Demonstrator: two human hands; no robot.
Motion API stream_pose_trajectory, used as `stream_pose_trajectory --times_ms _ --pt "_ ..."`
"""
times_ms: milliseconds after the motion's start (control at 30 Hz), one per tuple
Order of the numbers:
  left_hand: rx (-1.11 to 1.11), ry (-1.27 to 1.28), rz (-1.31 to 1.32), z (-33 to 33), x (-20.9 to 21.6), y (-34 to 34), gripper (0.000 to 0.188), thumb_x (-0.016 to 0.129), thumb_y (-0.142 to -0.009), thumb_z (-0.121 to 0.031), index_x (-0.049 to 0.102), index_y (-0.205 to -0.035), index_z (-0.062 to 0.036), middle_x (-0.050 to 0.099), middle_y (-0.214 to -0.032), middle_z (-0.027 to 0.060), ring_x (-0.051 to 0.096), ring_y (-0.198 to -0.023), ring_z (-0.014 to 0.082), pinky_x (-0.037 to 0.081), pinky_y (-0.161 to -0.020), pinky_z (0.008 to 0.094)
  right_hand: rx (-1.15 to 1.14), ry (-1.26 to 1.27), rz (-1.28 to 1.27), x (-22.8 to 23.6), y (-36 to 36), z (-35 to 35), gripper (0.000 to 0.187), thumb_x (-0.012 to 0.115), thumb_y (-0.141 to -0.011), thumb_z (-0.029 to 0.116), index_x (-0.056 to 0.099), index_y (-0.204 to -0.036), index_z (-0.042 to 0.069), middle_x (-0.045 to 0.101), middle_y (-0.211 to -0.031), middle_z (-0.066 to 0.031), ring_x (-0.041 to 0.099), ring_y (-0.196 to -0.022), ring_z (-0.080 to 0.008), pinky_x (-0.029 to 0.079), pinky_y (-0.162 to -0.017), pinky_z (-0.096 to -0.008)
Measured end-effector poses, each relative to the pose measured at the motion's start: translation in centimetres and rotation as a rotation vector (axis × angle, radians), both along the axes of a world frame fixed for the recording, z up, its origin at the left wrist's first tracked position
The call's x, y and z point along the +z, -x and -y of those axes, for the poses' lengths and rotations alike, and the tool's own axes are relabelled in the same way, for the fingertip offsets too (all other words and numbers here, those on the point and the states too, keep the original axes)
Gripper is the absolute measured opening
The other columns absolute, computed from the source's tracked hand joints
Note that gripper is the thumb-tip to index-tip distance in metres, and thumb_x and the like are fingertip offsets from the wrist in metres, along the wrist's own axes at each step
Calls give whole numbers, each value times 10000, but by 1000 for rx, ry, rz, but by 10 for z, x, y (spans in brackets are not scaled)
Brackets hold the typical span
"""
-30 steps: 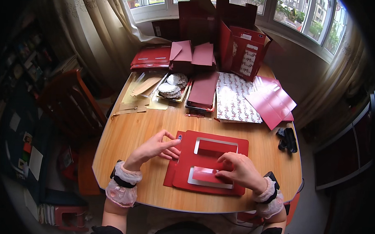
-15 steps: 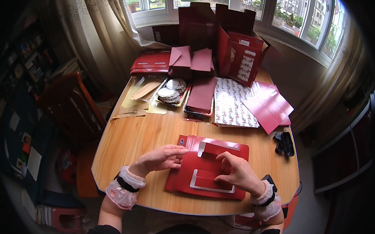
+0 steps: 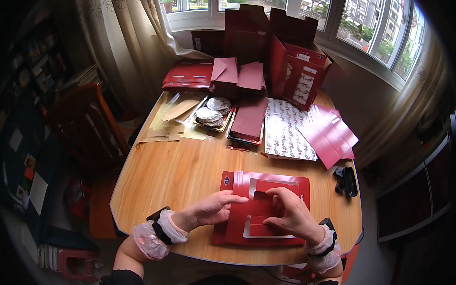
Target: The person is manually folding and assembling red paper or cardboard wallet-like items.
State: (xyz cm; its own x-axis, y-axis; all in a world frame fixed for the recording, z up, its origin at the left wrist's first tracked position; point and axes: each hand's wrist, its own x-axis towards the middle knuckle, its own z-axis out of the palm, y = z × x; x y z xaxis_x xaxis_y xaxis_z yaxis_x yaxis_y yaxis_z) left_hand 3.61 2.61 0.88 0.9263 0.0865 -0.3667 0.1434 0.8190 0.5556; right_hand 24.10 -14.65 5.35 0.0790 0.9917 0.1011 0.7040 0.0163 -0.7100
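A flat red card box piece lies on the near part of the table, with two cut-outs that have folded flaps and white edges. My right hand is over its right half, thumb and forefinger apart in a C shape. Its forefinger is by the upper flap and its thumb by the lower flap; I cannot tell whether they touch. At the left edge of the card, my left hand has its thumb stretched out over the red surface and its other fingers loosely curled. I see nothing held in it.
Farther back are a patterned sheet, glossy pink-red cards, a tray of round white-and-brown pieces and a stack of dark red cards. Red boxes stand by the window. A black object lies at the right edge.
My left hand has moved rightward and lower, its thumb now stretched out and its fingers more curled. My right hand still hovers around the flaps. The view has shifted slightly.
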Motion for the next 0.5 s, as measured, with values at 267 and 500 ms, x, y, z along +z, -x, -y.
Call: stream_pose_trajectory --times_ms 267,500 --pt "130 -170 -47 1 -13 1 349 668 -998 -74 607 -1341 -59 672 -1315 77 660 -1200 197 534 -1066 401 31 -200 251 2 5 -2 675 896 -730 165 570 -1307 36 555 -1107 -136 573 -1025 -326 500 -905 -425" --pt "95 -58 -90 1 16 5 388 718 -952 -156 630 -1326 -100 686 -1286 53 662 -1172 185 529 -1051 414 21 -271 461 9 11 1 701 873 -746 267 611 -1352 31 545 -1196 -114 530 -1130 -312 463 -968 -430"
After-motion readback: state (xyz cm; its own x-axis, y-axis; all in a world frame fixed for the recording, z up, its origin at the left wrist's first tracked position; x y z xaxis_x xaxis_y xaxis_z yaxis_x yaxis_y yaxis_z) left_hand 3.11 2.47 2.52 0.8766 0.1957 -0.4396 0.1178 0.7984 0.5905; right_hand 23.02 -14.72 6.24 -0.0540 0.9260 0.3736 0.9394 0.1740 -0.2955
